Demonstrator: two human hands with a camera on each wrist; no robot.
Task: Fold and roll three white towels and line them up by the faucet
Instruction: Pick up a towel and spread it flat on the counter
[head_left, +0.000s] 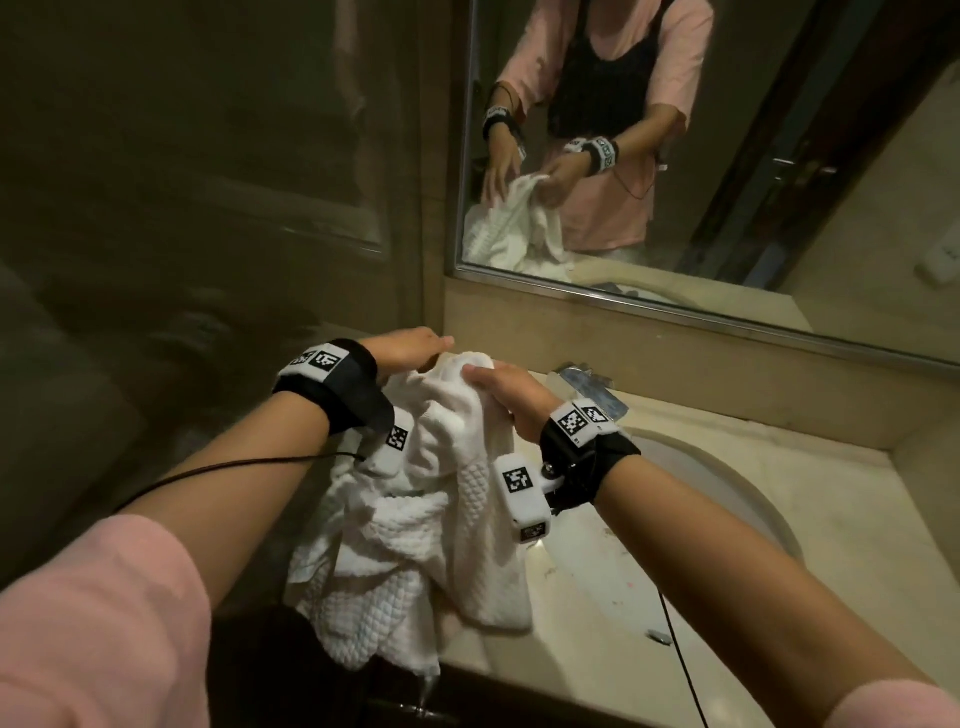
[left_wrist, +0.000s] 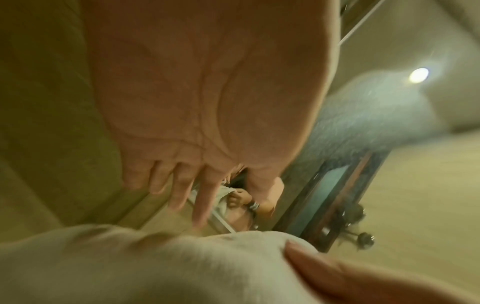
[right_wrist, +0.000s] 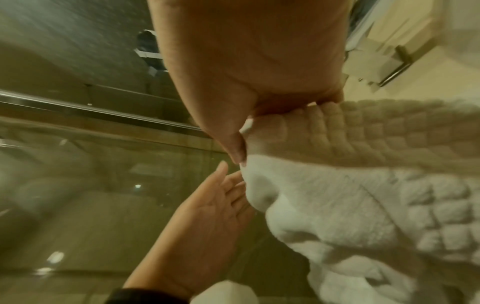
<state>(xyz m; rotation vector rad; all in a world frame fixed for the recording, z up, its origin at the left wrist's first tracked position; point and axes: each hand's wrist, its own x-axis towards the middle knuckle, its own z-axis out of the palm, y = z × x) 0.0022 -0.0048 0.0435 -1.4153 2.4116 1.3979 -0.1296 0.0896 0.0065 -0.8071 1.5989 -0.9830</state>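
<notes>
A crumpled heap of white waffle-weave towels (head_left: 415, 519) lies on the counter left of the sink, with one part hanging over the front edge. My right hand (head_left: 493, 387) pinches the raised top of one towel (right_wrist: 350, 195) between thumb and fingers (right_wrist: 239, 148). My left hand (head_left: 415, 345) is beside that raised top with its fingers straight, and the fingertips (right_wrist: 233, 185) touch the cloth. In the left wrist view the open palm (left_wrist: 207, 92) hovers over the towel (left_wrist: 155, 263). The chrome faucet (head_left: 587, 387) stands just behind my right hand, partly hidden.
The oval sink basin (head_left: 727, 499) is sunk into the beige stone counter (head_left: 597, 649) at the right. A large mirror (head_left: 753, 182) fills the back wall. A dark glass panel (head_left: 208, 208) stands on the left.
</notes>
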